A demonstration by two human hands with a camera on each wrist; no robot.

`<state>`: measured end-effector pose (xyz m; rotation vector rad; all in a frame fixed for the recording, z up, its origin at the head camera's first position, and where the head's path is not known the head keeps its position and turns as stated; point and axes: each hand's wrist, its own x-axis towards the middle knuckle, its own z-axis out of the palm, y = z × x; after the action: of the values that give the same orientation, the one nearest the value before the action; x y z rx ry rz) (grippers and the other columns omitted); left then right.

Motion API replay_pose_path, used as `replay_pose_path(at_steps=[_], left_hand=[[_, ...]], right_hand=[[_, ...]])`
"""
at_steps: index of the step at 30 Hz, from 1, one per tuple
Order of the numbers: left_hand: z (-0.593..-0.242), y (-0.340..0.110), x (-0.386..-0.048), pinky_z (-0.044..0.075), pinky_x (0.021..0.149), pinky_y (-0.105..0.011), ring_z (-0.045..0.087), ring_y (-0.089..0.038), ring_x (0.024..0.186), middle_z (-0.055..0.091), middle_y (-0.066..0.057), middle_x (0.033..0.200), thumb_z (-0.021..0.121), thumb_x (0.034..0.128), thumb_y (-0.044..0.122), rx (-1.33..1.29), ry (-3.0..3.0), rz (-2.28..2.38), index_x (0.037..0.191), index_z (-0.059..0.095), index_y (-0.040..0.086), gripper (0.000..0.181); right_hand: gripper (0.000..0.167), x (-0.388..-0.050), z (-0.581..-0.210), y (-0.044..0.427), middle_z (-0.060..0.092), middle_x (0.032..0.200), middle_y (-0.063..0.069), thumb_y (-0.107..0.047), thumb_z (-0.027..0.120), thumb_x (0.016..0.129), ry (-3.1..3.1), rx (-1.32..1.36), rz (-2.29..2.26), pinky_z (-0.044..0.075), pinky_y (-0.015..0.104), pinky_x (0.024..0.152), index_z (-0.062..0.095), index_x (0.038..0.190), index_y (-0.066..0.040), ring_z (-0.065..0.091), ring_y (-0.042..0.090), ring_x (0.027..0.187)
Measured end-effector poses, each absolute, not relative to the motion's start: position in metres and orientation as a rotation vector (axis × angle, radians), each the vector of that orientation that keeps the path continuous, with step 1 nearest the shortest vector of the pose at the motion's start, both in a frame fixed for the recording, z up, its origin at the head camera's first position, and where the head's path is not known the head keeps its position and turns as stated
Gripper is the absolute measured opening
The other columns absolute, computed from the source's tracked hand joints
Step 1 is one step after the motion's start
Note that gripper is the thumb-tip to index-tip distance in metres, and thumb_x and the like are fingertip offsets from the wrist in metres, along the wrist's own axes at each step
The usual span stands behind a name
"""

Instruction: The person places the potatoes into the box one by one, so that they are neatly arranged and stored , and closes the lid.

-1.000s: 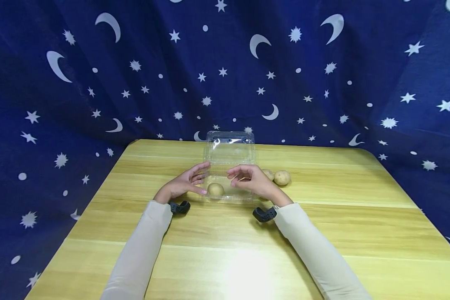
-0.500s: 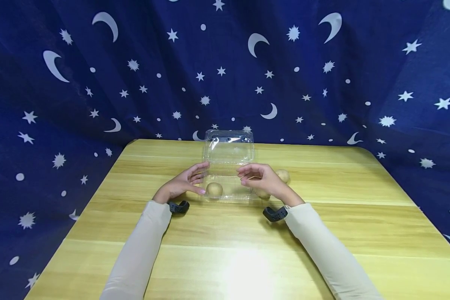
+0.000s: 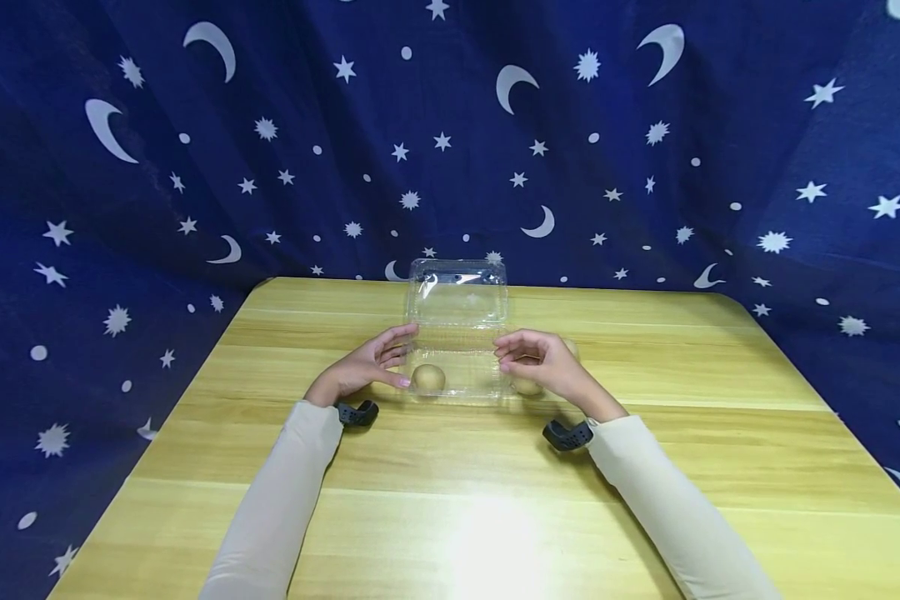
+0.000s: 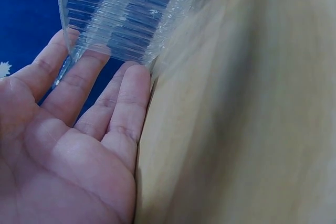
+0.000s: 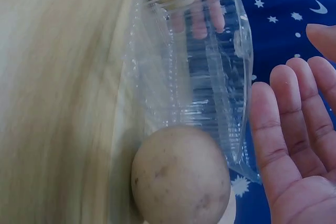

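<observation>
Plastic box (image 3: 459, 337): seemed light, flimsy; best held by its side walls. Left hand (image 3: 367, 365), fingers loosely spread, touched it; right hand (image 3: 546, 362), fingers relaxed, held nothing.

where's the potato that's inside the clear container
In the head view, the potato sits in the near left corner of the open clear container, just to the right of the left hand.

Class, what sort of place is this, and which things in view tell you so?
Probably an indoor spot staged for recording rather than a kitchen: a blue cloth backdrop printed with moons and stars hangs behind a wood-grained table, and black bands show at both wrists.
</observation>
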<state>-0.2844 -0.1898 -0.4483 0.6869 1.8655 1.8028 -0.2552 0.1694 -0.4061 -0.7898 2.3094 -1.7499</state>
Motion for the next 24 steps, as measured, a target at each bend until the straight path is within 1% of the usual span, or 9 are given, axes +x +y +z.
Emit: replay_pose_path(at_steps=[4,9,14,17,19,24], left_hand=[[-0.448,-0.189,-0.285,0.020,0.133,-0.058,0.015,-0.045,0.164,0.010,-0.023,0.179,0.082,0.0894,-0.004,0.693,1.864,1.802,0.172,0.013,-0.001,0.108],[-0.450,-0.190,-0.286,0.020,0.133,-0.057,0.016,-0.046,0.164,0.011,-0.023,0.179,0.081,0.0902,-0.005,0.703,1.874,1.795,0.171,0.013,-0.002,0.106],[-0.450,-0.190,-0.287,0.020,0.133,-0.058,0.015,-0.045,0.164,0.010,-0.023,0.179,0.081,0.0902,-0.005,0.707,1.871,1.793,0.172,0.013,-0.001,0.106],[-0.450,-0.190,-0.287,0.020,0.133,-0.058,0.015,-0.045,0.164,0.010,-0.023,0.179,0.081,0.0905,-0.004,0.705,1.868,1.791,0.172,0.012,-0.001,0.107],[-0.451,-0.190,-0.287,0.020,0.132,-0.058,0.015,-0.045,0.164,0.010,-0.022,0.180,0.081,0.0909,-0.004,0.703,1.870,1.785,0.172,0.012,-0.001,0.106],[-0.450,-0.190,-0.287,0.020,0.133,-0.058,0.015,-0.046,0.164,0.010,-0.023,0.179,0.081,0.0907,-0.004,0.708,1.877,1.786,0.172,0.013,-0.001,0.106]], right_hand=[[0.040,-0.253,-0.408,0.175,0.066,0.126,0.039,0.006,0.073,0.097,2.321,-0.767,-1.760,0.059,0.022,0.096,0.061,0.133,0.020,0.071,0.011,0.103],[0.042,-0.251,-0.407,0.182,0.063,0.130,0.042,0.008,0.072,0.096,2.301,-0.744,-1.778,0.059,0.022,0.097,0.060,0.134,0.020,0.071,0.016,0.107],[0.045,-0.251,-0.404,0.192,0.059,0.135,0.045,0.011,0.073,0.094,2.279,-0.780,-1.780,0.058,0.025,0.102,0.059,0.137,0.019,0.071,0.028,0.116],[0.047,-0.253,-0.403,0.199,0.059,0.136,0.044,0.013,0.073,0.093,2.280,-0.807,-1.779,0.058,0.027,0.104,0.059,0.137,0.019,0.069,0.035,0.121],[0.047,-0.255,-0.402,0.204,0.060,0.137,0.042,0.014,0.074,0.092,2.295,-0.801,-1.784,0.058,0.030,0.105,0.059,0.137,0.018,0.069,0.033,0.121],[0.047,-0.260,-0.402,0.216,0.062,0.138,0.039,0.014,0.075,0.092,2.371,-0.766,-1.792,0.058,0.031,0.105,0.061,0.136,0.017,0.070,0.020,0.118]])
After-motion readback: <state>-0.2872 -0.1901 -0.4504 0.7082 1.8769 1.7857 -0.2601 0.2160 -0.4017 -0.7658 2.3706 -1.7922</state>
